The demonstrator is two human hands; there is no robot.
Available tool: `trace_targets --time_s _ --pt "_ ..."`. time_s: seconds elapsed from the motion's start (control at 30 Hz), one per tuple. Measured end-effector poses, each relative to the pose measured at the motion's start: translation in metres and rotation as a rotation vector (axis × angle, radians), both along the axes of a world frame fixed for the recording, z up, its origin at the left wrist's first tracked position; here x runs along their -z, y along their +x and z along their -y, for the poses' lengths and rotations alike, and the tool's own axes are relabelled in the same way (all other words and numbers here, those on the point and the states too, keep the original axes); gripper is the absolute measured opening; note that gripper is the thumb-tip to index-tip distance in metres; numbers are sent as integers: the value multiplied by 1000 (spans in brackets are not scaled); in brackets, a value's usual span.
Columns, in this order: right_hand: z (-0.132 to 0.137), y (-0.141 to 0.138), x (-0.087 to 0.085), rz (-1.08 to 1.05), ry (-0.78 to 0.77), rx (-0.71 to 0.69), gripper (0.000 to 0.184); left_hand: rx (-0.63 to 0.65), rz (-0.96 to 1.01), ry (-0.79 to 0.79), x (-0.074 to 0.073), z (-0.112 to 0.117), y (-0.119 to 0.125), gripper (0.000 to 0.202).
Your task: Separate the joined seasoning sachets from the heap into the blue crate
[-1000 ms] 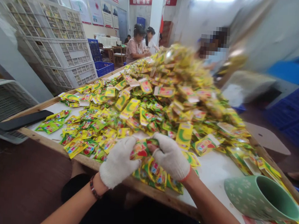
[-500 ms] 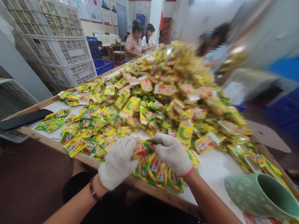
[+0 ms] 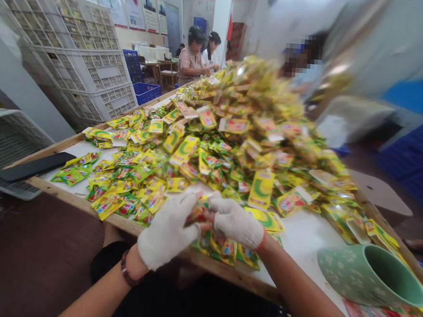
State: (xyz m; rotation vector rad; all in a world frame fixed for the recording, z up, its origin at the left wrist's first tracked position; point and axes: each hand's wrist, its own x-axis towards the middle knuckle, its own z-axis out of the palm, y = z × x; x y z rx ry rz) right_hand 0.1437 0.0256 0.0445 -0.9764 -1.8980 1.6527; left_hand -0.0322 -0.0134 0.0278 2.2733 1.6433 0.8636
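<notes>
My left hand, in a white glove with bare fingertips, is closed around one side of a small red, yellow and green foil packet. My right hand, gloved alike, pinches the packet's other side, its fingers hiding much of it. Below both hands, near the table's front edge, lies a cluster of similar packets. Beyond them spreads a large pile of packets and flat yellow-green cardboard boxes.
A green cup lies on its side at right. A black phone rests on the table's left corner. White crates are stacked at left; blue crates stand at right. Other people sit around the pile, including one in pink.
My hands have drawn closer together around the packet, the right one shifting slightly left and its fingers curling in. Less of the packet shows now.
</notes>
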Motion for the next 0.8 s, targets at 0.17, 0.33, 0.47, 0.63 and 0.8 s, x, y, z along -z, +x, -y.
trace_targets --time_s 0.17,0.33,0.47,0.63,0.8 --pt "-3 -3 5 -144 226 395 9 -27 596 -363 -13 -4 -5 19" --pt "-3 -10 14 -398 126 410 31 -33 1079 -416 -6 -3 3 33" --pt "0 -18 22 -483 22 332 29 8 1180 -344 2 2 5 48" --pt "4 -16 20 -402 94 296 28 84 1130 -324 7 1 -10 44" --pt "7 -13 13 -239 169 217 16 125 1033 -369 7 -3 -18 24"
